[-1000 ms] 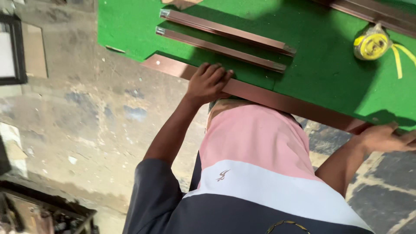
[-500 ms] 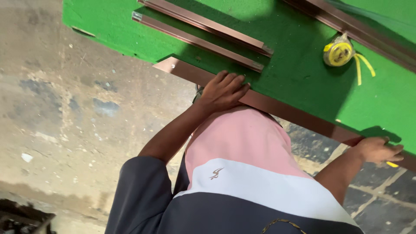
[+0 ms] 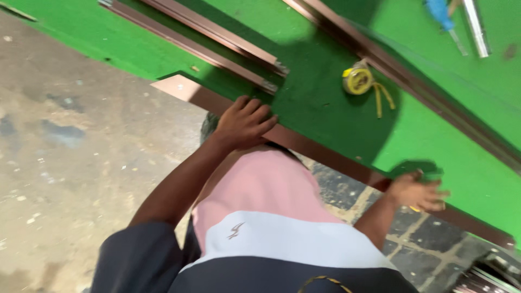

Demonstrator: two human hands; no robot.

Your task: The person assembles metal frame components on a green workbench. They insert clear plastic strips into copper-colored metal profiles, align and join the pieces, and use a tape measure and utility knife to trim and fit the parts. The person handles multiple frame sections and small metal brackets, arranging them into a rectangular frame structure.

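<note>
A long brown metal profile (image 3: pixel 325 155) lies along the near edge of the green table (image 3: pixel 325 116), with its left end sticking out past the table's corner. My left hand (image 3: pixel 244 122) rests on top of it near that end, fingers curled over its far side. My right hand (image 3: pixel 418 191) is blurred and grips the same profile farther right; a small yellow thing shows under its fingers. My pink, white and dark shirt fills the bottom of the view.
A yellow tape measure (image 3: pixel 358 80) lies on the table beyond the profile. Two shorter brown profiles (image 3: pixel 217 46) lie at the back left and a long one (image 3: pixel 423 89) runs diagonally at the right. A blue-handled tool (image 3: pixel 439 13) and a silver bar (image 3: pixel 475 27) sit top right. Concrete floor is on the left.
Both hands stay on the brown profile. My view has swung, so the table and tape measure now sit lower and nearer the middle of the frame.
</note>
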